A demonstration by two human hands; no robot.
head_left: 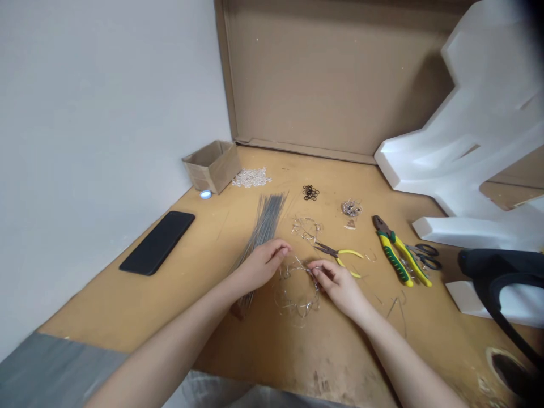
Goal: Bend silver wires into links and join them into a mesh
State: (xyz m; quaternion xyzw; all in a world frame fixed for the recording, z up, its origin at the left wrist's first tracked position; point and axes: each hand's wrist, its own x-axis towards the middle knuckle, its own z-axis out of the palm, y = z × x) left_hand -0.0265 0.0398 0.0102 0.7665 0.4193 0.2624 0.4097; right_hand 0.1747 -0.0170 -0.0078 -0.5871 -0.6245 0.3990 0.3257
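A loose ring of bent silvery wire (304,307) hangs or lies between my two hands, low over the table. My right hand (340,286) pinches its upper right side between thumb and fingers. To the left, my left hand (266,263) has thumb and fingertips pressed together near a thin wire end; whether they grip it is too small to tell. Under my left forearm lies a bundle of straight grey wires (266,221). Just beyond my hands are another bent wire ring (306,228) and yellow-handled needle-nose pliers (340,253).
Green-and-yellow pliers (395,249) and black-handled scissors (427,255) lie right. Behind are black rings (310,192), a wire cluster (352,207), clear small pieces (253,177) and a cardboard box (215,167). A phone (157,242) lies left; white foam (425,147) stands right.
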